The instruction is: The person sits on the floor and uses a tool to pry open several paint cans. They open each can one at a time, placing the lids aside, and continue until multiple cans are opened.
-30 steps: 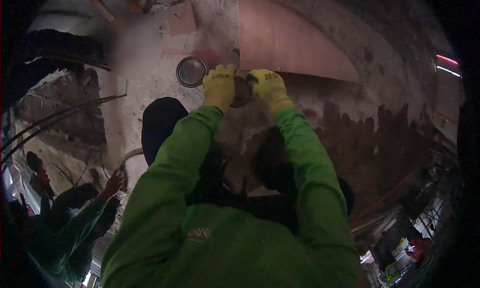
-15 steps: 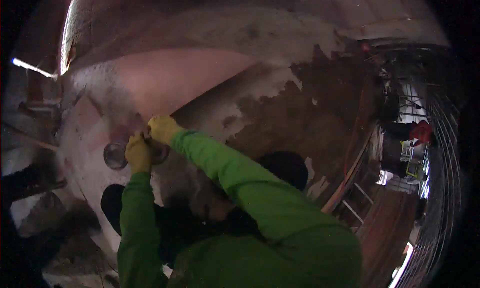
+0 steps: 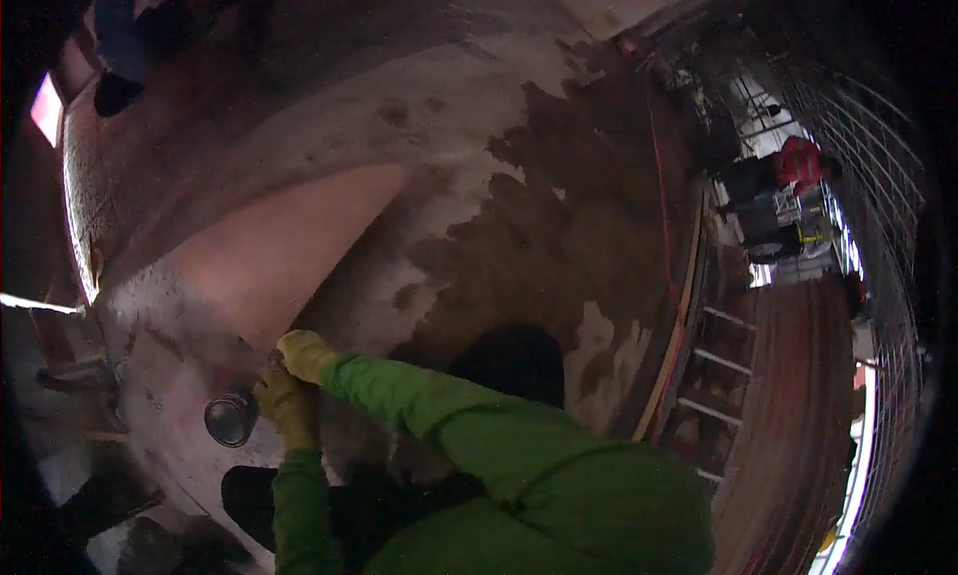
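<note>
My left hand, in a yellow work glove, is closed, its fingers bent. My right hand, gloved the same way, meets it from the right with curled fingers. Both hands are pressed close together; whatever lies between them is too small and dim to make out. Just left of my left hand stands a round, dark-rimmed can or cup on the pale, stained floor. A flat pinkish triangular surface begins right beyond my fingers and widens away from me.
Dark brown wet-looking patches spread over the floor ahead and right. A wooden plank and a ladder-like frame run along the right side. Farther off, a person in red is near metal rods. Dark legs show at upper left.
The view has turned and shifted, so floor and people sit elsewhere in the picture. My hands stay together beside the round can and appear lower.
</note>
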`<act>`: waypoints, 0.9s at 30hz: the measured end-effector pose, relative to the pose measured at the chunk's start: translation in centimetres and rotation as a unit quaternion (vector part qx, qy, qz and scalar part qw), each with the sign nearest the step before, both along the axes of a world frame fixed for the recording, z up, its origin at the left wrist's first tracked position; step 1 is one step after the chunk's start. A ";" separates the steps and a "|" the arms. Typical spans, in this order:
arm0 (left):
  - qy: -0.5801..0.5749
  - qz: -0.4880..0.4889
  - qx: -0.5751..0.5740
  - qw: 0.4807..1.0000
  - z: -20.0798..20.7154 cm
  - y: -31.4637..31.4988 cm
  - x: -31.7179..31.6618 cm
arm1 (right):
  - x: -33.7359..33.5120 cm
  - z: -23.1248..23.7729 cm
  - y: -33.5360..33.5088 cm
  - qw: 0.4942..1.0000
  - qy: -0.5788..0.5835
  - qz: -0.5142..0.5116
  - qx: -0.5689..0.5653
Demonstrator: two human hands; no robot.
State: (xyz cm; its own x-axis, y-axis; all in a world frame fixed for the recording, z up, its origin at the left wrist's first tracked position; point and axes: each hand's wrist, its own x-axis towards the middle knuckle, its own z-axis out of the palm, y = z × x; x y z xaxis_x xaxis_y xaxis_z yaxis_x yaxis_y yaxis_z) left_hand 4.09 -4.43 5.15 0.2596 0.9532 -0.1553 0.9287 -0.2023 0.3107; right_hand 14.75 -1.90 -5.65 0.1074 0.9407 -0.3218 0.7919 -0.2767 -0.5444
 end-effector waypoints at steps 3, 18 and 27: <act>-0.012 -0.092 0.116 0.989 -1.1 -0.1 -1.2 | 1.8 2.5 -0.9 0.997 0.070 -0.005 -0.001; -0.075 -0.010 -0.020 0.997 -4.3 0.1 -2.7 | 8.4 -3.1 1.4 0.938 0.318 0.094 -0.099; -0.060 -0.017 0.014 0.998 -3.1 -0.8 0.0 | 8.7 -6.1 -2.6 0.893 0.376 -0.223 -0.110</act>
State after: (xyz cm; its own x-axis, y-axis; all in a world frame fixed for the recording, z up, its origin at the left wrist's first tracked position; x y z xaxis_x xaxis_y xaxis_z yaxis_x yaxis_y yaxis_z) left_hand 4.08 -5.23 2.07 0.3070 0.9470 -0.0946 0.8775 -0.2432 0.4133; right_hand 23.45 -4.53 -11.72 0.1318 0.7633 -0.6325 0.0104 -0.6391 -0.7691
